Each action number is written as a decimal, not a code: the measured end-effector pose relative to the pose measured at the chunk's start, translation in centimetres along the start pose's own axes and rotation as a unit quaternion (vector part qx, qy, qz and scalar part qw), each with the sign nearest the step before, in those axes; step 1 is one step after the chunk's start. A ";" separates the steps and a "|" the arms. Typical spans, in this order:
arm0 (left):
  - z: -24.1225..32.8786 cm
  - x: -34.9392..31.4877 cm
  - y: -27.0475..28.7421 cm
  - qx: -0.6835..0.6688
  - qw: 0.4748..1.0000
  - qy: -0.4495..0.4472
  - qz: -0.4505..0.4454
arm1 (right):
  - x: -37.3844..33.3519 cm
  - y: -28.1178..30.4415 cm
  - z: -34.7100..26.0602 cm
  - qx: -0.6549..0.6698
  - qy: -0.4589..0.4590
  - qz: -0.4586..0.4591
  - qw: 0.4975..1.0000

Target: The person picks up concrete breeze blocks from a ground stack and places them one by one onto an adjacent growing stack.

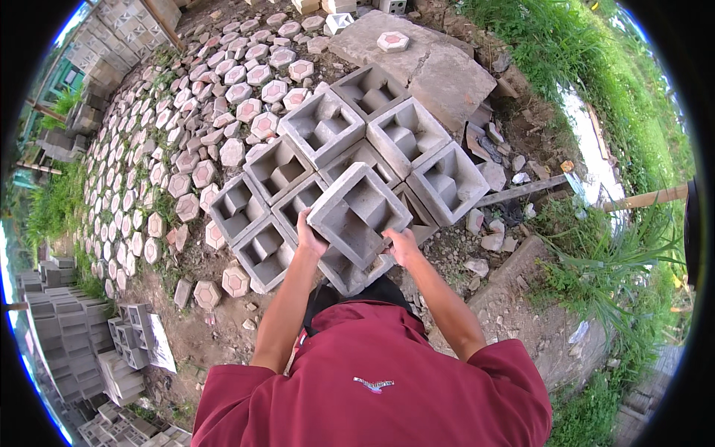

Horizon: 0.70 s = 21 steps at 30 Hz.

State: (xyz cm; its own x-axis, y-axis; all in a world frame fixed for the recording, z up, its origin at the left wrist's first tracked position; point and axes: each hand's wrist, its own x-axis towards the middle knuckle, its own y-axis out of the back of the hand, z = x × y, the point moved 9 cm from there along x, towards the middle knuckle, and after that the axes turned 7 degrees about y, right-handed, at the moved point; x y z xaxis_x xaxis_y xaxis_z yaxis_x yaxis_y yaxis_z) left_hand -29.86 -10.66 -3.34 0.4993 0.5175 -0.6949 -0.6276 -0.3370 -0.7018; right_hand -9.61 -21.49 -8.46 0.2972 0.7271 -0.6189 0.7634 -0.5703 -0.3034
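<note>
Your left hand [309, 237] and right hand [403, 246] clamp opposite near edges of the grey square hollow concrete block [357, 212], held tilted above the laid blocks [328, 127]. Its weight could slip forward, chipping those beneath.

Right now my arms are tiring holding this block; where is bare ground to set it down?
Both hands grip the raised hollow block. Bare dirt lies between the laid blocks and the stacked blocks. The flat slab is mostly bare beyond its hexagonal paver. The rubble is crowded.
</note>
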 end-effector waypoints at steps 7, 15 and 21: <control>1.9 8.1 0.6 -0.052 0.988 -0.086 0.121 | 4.8 -1.1 -3.8 0.011 -0.022 0.006 1.000; 4.1 13.0 -1.8 -0.044 0.989 -0.128 0.060 | 8.7 -3.1 -6.1 -0.004 -0.033 0.027 0.999; 3.8 13.3 -3.8 -0.045 0.992 -0.105 0.060 | 10.3 -2.7 -6.1 0.003 -0.045 0.031 0.998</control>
State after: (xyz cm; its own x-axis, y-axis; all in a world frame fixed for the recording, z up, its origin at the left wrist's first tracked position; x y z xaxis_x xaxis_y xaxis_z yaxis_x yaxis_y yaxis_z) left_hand -23.16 0.45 -9.32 0.2827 0.6186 -0.7331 -0.6140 -0.4704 -0.6338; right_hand -5.09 -10.10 -9.63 0.2909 0.6530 -0.6993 0.7420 -0.6154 -0.2660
